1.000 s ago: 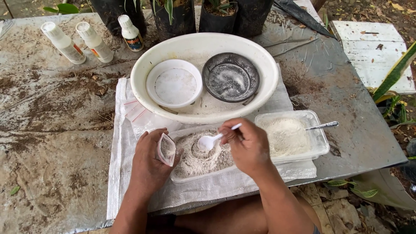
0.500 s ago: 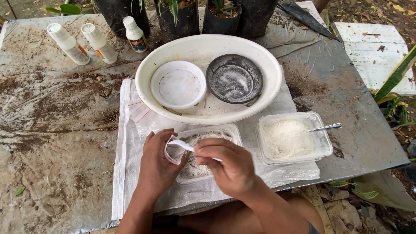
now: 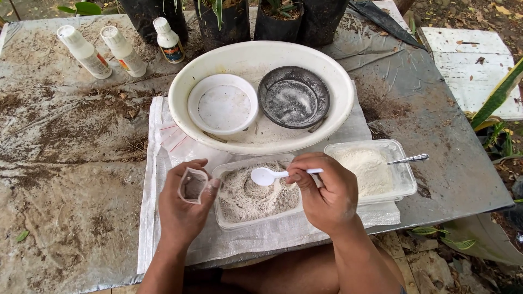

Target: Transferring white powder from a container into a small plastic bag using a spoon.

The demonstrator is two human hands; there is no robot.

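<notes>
I see a tabletop (image 3: 65,163) covered in grey, soil-stained sheeting, with a white woven cloth (image 3: 158,218) spread on its near part. At the far side of the cloth sits a large white oval basin (image 3: 338,109) holding a small white bowl (image 3: 222,103) on its left and a dark grey dish (image 3: 293,97) on its right. Nearer to me, two clear plastic trays sit side by side on the cloth: the left tray (image 3: 256,220) is filled with grey-white powder heaped unevenly, the right tray (image 3: 406,182) holds finer, whiter powder with a metal spoon (image 3: 409,159) resting in it, handle pointing right. Three white bottles (image 3: 122,50) stand at the far left of the tabletop, and black plant pots (image 3: 321,19) line the far edge.

My right hand (image 3: 327,193) is closed, fingers pinching the handle of a white plastic spoon (image 3: 268,175); the spoon's bowl looks empty and is held over the grey powder in the left tray. My left hand (image 3: 182,209) is curled about a small clear plastic bag (image 3: 192,186), thumb and fingers gripping its sides and holding its mouth open. The bag is just left of the left tray, near the spoon's bowl but apart from it. It looks greyish inside; I cannot tell how much powder it contains.
</notes>
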